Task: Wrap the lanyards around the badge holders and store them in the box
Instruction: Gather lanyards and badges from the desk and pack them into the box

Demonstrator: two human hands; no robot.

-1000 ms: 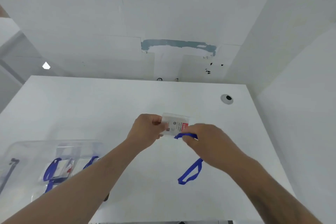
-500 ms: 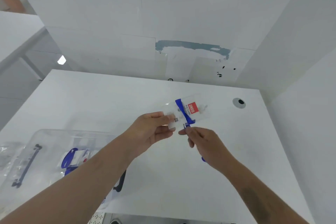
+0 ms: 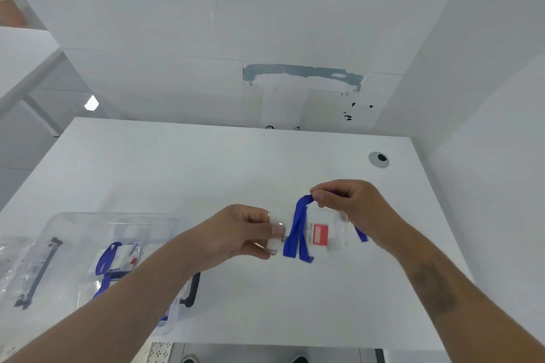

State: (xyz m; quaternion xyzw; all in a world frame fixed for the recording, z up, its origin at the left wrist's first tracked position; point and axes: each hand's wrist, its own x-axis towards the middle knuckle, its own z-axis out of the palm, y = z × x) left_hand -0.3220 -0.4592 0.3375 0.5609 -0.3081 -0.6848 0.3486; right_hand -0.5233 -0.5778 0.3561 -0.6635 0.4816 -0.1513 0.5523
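A white table (image 3: 206, 174) filled the lower half of the view, set against white walls. At its near left corner stood a clear plastic box (image 3: 73, 247) with a black handle, and inside it lay at least one badge already bound in blue strap. Two bare forearms reached in from the bottom edge and met above the middle of the table. Between them, lifted off the surface, was a clear badge holder (image 3: 321, 234) showing a red label. The left hand (image 3: 236, 234) pinched its left end between thumb and fingers. The right hand (image 3: 348, 203), just above the holder's right half, pinched a loop of the blue lanyard (image 3: 296, 230); two bands of it already crossed the holder's middle, and a short tail showed under the right wrist. The step appeared to be mid-wrap. The next move likely called for another pass, keeping the strap taut, before carrying the bundle left to the box.
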